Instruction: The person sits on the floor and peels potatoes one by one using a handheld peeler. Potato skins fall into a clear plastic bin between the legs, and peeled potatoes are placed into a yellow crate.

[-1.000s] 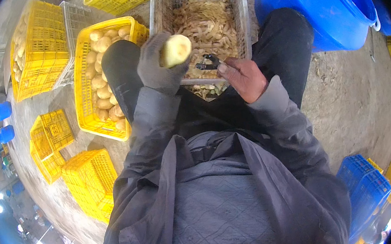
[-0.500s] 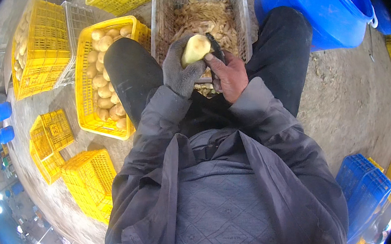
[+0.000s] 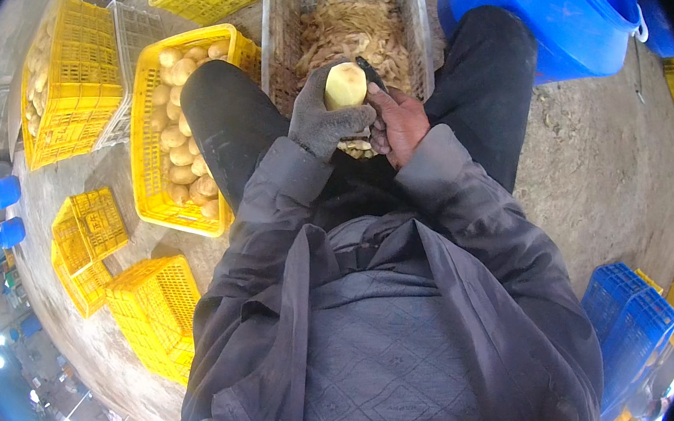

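My left hand (image 3: 323,114), in a grey glove, is wrapped round a pale, mostly peeled potato (image 3: 345,86), which stands tilted up between my knees. My bare right hand (image 3: 401,125) is closed on a dark peeler (image 3: 372,74), whose head lies along the potato's right side. Fingers hide most of the peeler's handle. Beyond my hands, a grey crate (image 3: 273,41) holds a heap of tan peelings (image 3: 350,30). By my left knee, a yellow crate (image 3: 150,179) is filled with unpeeled, tan potatoes (image 3: 175,138).
At the right stands a large blue barrel (image 3: 531,10). A tall yellow crate (image 3: 73,83) with potatoes is at the far left, beside a whitish crate (image 3: 133,42). Other yellow crates (image 3: 156,317) lie on the floor to my left; blue crates (image 3: 629,326) are at the lower right.
The potato has turned more upright in my left hand. My right hand and the peeler have shifted slightly and now sit against its right side.
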{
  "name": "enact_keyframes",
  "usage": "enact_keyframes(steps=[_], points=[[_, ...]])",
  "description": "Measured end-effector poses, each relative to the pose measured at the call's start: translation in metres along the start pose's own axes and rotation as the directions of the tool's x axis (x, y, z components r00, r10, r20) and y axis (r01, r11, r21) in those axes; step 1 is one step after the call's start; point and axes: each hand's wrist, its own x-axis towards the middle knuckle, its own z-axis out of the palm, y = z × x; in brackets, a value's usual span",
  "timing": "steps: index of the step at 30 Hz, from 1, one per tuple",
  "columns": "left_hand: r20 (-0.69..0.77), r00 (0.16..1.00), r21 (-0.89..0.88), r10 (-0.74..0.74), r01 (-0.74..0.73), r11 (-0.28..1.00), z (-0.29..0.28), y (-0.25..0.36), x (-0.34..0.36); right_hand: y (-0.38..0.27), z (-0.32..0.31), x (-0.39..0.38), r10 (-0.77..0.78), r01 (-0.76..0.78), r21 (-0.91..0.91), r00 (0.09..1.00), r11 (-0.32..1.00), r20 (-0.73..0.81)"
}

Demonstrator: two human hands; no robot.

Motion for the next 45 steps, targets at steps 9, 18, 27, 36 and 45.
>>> enact_keyframes(steps=[9,18,27,36,45], points=[[-0.009,0.909,0.637,0.417,-0.317,0.702,0.003,-0.003,0.004,-0.024,-0.006,-0.019,-0.502,0.447,-0.680,0.854,0.581,0.132],[-0.046,0.876,0.800,0.480,-0.256,0.543,0.005,0.003,0.000,-0.024,-0.005,-0.024,-0.557,0.497,-0.770,0.799,0.400,0.226],[-0.190,0.815,0.829,0.547,-0.165,0.534,-0.016,0.015,0.008,-0.017,-0.013,-0.016,-0.513,0.448,-0.692,0.849,0.566,0.130],[-0.061,0.841,0.821,0.538,-0.265,0.506,-0.011,0.004,0.013,-0.018,0.009,-0.004,-0.651,0.636,-0.709,0.682,0.304,0.332],[-0.096,0.847,0.895,0.522,-0.156,0.418,-0.032,-0.003,0.018,-0.006,-0.006,-0.015,-0.492,0.459,-0.784,0.840,0.419,0.229]])
